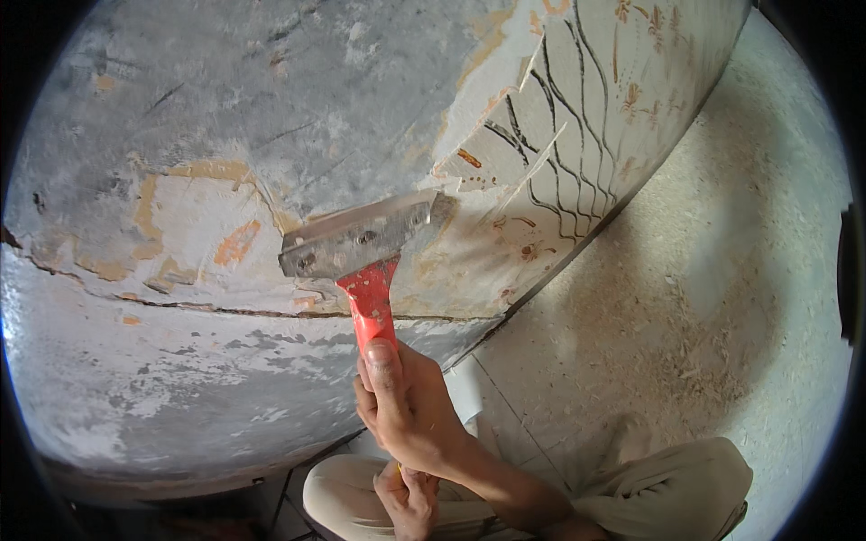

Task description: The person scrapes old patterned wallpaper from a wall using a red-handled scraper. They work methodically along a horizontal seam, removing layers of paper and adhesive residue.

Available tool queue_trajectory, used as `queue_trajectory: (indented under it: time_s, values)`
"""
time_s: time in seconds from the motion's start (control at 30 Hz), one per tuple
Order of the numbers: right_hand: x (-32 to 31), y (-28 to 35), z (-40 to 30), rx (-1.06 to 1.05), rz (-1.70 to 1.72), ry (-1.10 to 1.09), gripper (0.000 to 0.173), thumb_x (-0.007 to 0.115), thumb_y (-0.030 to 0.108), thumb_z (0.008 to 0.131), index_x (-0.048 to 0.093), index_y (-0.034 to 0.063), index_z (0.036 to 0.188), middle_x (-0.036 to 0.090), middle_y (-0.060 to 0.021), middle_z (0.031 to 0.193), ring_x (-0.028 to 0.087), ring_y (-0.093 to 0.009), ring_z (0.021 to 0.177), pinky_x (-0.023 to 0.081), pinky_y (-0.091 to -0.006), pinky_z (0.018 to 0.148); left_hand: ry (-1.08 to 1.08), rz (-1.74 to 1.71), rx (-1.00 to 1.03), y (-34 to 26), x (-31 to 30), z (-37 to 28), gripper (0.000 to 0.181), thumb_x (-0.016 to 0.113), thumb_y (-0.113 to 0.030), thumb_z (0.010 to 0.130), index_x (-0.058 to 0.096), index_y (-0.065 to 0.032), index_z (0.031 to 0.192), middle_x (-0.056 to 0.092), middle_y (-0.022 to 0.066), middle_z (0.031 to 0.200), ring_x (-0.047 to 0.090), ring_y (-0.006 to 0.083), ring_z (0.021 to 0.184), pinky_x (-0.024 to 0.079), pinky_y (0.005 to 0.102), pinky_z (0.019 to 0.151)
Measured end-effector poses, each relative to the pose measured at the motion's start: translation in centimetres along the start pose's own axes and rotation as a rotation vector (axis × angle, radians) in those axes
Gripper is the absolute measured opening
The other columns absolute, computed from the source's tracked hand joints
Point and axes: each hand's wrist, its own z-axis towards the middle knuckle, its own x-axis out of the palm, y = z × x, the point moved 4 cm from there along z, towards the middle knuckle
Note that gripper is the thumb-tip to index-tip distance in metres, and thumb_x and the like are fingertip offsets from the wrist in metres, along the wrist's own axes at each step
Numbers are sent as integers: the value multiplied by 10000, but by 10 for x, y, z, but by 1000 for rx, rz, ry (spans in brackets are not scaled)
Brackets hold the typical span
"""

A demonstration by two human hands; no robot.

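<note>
My right hand (409, 412) is closed around the red handle (373, 304) of a wide metal-bladed scraper (358, 233), its thumb along the top. The blade lies on or just over the wall, across the border between grey surface and pale, peeling paint; exact contact cannot be told. My left hand (409, 500) is lower down, its fingers curled around the handle's lower end, where a bit of yellow shows. The wall (325, 108) has ragged paint edges, tan and orange patches, and black wavy lines (555, 135) at the right. A long crack (237, 312) runs below the blade.
My bent legs in light trousers (663, 487) are at the bottom. Paint chips and dust lie over the tiled floor (676, 324) at the right. The wall meets the floor along a dark diagonal edge (582, 247). A dark object (847, 274) stands at the far right.
</note>
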Motion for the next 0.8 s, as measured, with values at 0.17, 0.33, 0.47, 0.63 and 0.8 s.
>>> queue_trajectory:
  time_s: [0.17, 0.33, 0.47, 0.63, 0.8]
  values:
    - [4, 40, 16, -40, 29, 39, 506, 307, 528, 1054, 375, 93, 804, 369, 20, 523, 352, -52, 404, 271, -230, 365, 106, -149, -57, -64, 29, 20, 478, 416, -379, 1067, 470, -26, 749, 416, -27, 540, 349, 61, 457, 245, 239, 429]
    - [-5, 66, 18, -85, 13, -14, 490, 322, 511, 1058, 375, 92, 810, 355, 28, 513, 331, -44, 388, 256, -228, 352, 168, -208, -18, -71, 48, 31, 453, 420, -325, 1073, 456, -35, 726, 419, -27, 555, 365, 55, 481, 266, 237, 438]
    - [-16, 32, -1, -72, -7, -51, 483, 312, 502, 1062, 370, 96, 807, 351, 26, 515, 332, -47, 387, 263, -233, 349, 174, -189, -111, -41, 41, 10, 459, 411, -332, 1075, 462, -36, 728, 421, -23, 553, 370, 57, 473, 266, 234, 433]
    - [-18, 3, -15, 53, 51, -46, 478, 303, 497, 1065, 368, 96, 814, 354, 20, 526, 337, -56, 389, 273, -235, 354, 189, -172, -158, -17, 27, -8, 497, 411, -419, 1066, 573, 11, 876, 528, -6, 589, 434, 43, 460, 282, 210, 406]
    - [-11, -7, -16, 79, 82, -32, 488, 292, 510, 1063, 373, 92, 826, 363, 16, 530, 339, -56, 396, 276, -239, 357, 94, -62, -160, -13, 16, -12, 527, 430, -453, 1052, 565, 14, 849, 506, -12, 570, 419, 44, 454, 273, 207, 408]
